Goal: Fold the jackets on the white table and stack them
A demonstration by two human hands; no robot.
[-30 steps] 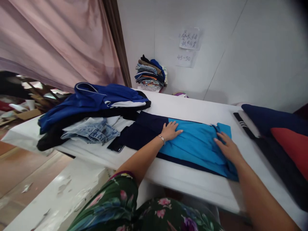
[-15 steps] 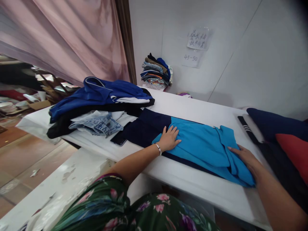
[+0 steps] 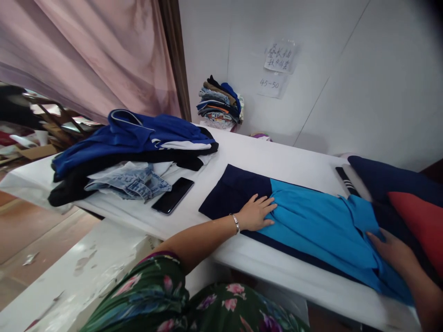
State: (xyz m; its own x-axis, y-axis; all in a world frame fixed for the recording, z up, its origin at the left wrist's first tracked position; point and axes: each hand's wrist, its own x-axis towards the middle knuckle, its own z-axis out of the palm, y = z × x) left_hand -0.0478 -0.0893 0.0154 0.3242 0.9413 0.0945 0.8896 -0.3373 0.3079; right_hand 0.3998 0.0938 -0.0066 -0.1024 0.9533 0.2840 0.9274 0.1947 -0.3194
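A bright blue and navy shirt (image 3: pixel 321 226) lies lengthwise on the white table (image 3: pixel 277 157), its navy part to the left and a collar-like fold at the right end. My left hand (image 3: pixel 256 213) rests flat on it where the two colours meet, fingers stretched out. At the right end my right hand (image 3: pixel 392 246) grips the blue cloth, thumb on top and the other fingers partly hidden. Left of the navy part, a black phone (image 3: pixel 173 196) lies face up on the table.
A heap on the left holds a royal blue polo (image 3: pixel 138 133), black clothing and denim (image 3: pixel 133 182). Folded clothes are stacked (image 3: pixel 221 103) by the wall. Navy and red garments (image 3: pixel 415 216) lie at the right edge. Handwritten papers (image 3: pixel 278 57) hang on the wall.
The shirt has slid to the right along the table, with both hands moving along on it. The phone, which the navy part had partly covered, now shows whole.
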